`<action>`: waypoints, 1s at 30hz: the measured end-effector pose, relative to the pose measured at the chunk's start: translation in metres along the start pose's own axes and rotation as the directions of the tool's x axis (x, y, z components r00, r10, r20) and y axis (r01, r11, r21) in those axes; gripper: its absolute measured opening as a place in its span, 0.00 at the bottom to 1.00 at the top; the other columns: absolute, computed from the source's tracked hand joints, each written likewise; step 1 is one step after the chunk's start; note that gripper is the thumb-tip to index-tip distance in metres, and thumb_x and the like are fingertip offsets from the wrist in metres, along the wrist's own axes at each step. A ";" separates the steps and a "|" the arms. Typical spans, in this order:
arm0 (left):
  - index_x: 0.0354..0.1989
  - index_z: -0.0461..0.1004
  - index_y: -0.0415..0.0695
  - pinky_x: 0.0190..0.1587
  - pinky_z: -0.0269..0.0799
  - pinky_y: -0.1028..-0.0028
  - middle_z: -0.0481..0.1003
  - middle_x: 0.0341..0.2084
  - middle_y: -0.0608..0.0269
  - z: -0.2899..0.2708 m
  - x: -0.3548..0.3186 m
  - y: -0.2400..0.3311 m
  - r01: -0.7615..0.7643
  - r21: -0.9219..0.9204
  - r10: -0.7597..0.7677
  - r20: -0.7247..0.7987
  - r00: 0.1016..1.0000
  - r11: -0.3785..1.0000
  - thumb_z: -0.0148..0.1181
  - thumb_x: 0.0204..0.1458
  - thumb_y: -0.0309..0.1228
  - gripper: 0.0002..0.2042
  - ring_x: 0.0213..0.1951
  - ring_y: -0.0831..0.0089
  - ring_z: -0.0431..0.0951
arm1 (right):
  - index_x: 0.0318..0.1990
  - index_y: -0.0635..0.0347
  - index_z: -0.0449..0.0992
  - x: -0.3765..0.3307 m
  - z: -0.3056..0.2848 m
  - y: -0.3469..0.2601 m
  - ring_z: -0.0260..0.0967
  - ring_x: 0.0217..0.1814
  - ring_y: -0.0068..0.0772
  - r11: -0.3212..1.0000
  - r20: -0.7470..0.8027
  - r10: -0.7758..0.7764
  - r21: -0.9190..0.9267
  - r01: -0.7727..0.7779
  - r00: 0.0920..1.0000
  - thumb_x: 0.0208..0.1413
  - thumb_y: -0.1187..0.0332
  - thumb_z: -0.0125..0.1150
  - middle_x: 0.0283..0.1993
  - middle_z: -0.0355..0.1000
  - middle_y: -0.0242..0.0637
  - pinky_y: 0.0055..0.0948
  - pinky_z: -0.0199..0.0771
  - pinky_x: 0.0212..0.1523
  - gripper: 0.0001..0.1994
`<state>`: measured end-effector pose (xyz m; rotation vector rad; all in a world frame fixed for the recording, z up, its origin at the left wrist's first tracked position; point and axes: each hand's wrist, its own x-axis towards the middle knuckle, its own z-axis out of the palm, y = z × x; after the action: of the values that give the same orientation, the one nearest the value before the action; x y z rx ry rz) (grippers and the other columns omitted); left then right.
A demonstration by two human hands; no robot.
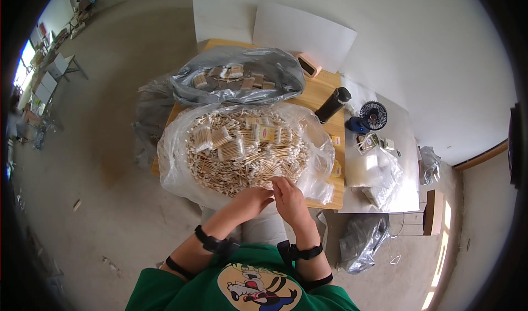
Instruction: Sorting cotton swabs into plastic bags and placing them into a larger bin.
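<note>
My left hand (254, 202) and my right hand (290, 202) meet at the near edge of a big heap of loose cotton swabs (242, 176). Fingers of both hands are bent and drawn together, their tips almost touching; whatever lies between them is too small to make out. The heap sits in an open clear plastic bag (176, 165) on the wooden table. On top of the heap rest several bundles of swabs (231, 149), and a swab pack with a yellow label (268, 134) lies to their right.
Behind the heap, an open grey plastic bag (190, 99) holds more swab bundles. To its right stand a pink clock (308, 65), a dark bottle (333, 106) and a small fan (373, 116). Clear plastic bags (379, 181) lie on the white side table (406, 195).
</note>
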<state>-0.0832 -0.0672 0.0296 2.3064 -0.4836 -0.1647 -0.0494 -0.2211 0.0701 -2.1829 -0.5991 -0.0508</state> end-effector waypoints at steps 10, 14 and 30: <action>0.35 0.75 0.39 0.37 0.72 0.63 0.76 0.31 0.52 -0.073 -0.034 -0.017 0.229 -0.120 -0.246 -0.148 0.958 0.966 0.56 0.52 0.29 0.07 0.33 0.57 0.77 | 0.36 0.60 0.70 -0.003 0.008 0.011 0.70 0.37 0.53 0.964 0.247 0.152 -0.249 -0.089 0.957 0.55 0.69 0.51 0.33 0.72 0.50 0.45 0.70 0.37 0.06; 0.46 0.69 0.40 0.45 0.69 0.63 0.73 0.43 0.55 -0.079 0.000 -0.028 0.240 0.324 -0.063 -0.472 0.879 0.915 0.57 0.51 0.29 0.14 0.45 0.57 0.72 | 0.36 0.62 0.71 0.020 0.013 -0.009 0.69 0.38 0.54 0.999 0.164 0.019 -0.052 -0.010 0.986 0.55 0.69 0.51 0.34 0.71 0.49 0.45 0.69 0.38 0.06; 0.38 0.71 0.36 0.37 0.69 0.64 0.75 0.31 0.51 -0.076 0.021 -0.006 0.061 -0.058 -0.083 -0.589 0.804 0.996 0.58 0.51 0.28 0.10 0.35 0.55 0.74 | 0.50 0.66 0.67 0.047 0.034 0.007 0.73 0.37 0.28 0.855 -0.123 0.196 0.508 -0.108 0.973 0.56 0.72 0.55 0.42 0.73 0.41 0.27 0.72 0.38 0.15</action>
<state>-0.0423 -0.0213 0.0799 2.1876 -0.0651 0.5026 -0.0102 -0.1804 0.0540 -1.6892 -0.2942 0.0032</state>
